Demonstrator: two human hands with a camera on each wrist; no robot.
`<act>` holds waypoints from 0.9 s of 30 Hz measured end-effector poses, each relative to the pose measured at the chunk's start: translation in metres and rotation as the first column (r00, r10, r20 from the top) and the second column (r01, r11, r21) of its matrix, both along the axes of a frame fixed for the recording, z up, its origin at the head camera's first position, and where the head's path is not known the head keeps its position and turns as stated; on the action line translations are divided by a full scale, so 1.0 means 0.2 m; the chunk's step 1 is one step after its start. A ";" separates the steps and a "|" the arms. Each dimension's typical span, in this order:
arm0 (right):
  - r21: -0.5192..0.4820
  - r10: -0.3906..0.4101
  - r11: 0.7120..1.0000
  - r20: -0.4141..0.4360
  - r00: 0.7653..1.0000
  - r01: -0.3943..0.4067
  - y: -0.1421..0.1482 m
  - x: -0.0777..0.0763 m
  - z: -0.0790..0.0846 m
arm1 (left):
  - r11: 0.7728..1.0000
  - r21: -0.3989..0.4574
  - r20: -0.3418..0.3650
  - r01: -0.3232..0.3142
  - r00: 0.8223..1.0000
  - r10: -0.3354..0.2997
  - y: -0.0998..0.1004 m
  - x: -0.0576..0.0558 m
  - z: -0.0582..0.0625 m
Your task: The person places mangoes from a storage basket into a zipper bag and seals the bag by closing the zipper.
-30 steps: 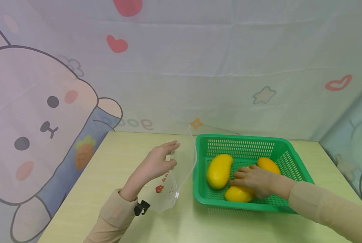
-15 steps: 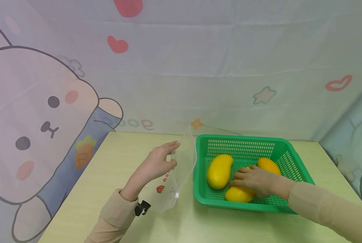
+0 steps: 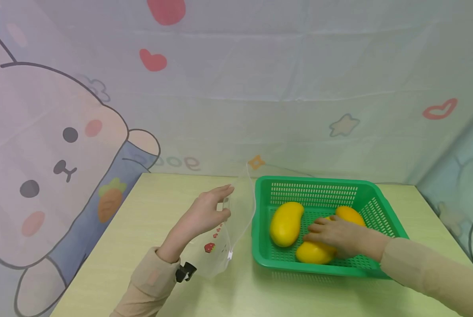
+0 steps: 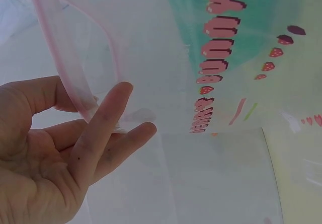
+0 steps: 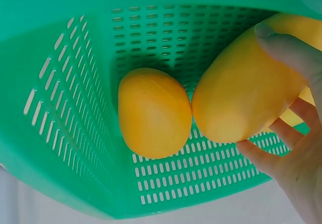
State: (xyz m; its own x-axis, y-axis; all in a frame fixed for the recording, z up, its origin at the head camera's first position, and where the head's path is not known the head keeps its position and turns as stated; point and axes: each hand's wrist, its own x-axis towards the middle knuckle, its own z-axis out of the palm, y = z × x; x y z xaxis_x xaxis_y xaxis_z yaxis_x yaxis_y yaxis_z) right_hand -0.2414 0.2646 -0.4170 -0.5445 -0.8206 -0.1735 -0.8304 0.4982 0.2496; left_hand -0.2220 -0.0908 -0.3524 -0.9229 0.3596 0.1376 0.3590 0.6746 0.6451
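Holding bag point(image 3: 216, 248): left fingers point(image 4: 102, 126) | pink lettering point(image 4: 216, 48): left wrist view only

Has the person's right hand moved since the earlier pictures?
Yes, slightly: in the head view, the right hand has shifted right, away from the left wall of the green basket.

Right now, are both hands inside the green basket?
No, only the right hand is inside the green basket; the left hand holds the clear bag beside it.

Smooth plastic basket point(image 3: 317, 180), smooth, faintly glossy mangoes point(image 3: 287, 223), thin clear plastic bag point(image 3: 218, 253), creased matt cloth backdrop point(image 3: 260, 75)
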 end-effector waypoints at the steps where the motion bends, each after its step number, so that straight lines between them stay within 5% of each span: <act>1: -0.009 -0.004 1.000 0.006 1.000 0.004 0.00 0.00 0.01 | 1.000 -0.001 0.000 0.000 1.000 0.000 0.00 0.00 0.00; 27: -0.240 -0.076 0.965 0.120 0.990 0.104 0.05 0.06 0.08 | 1.000 -0.007 -0.002 -0.003 1.000 0.003 0.01 -0.01 -0.02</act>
State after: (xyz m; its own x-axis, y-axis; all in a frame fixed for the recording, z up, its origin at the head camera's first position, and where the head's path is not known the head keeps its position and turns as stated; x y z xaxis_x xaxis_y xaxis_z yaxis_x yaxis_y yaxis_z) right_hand -0.2286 0.2754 -0.4017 -0.6070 -0.7939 -0.0359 -0.7947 0.6067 0.0214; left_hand -0.2243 -0.0896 -0.3561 -0.9236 0.3581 0.1368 0.3583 0.6798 0.6400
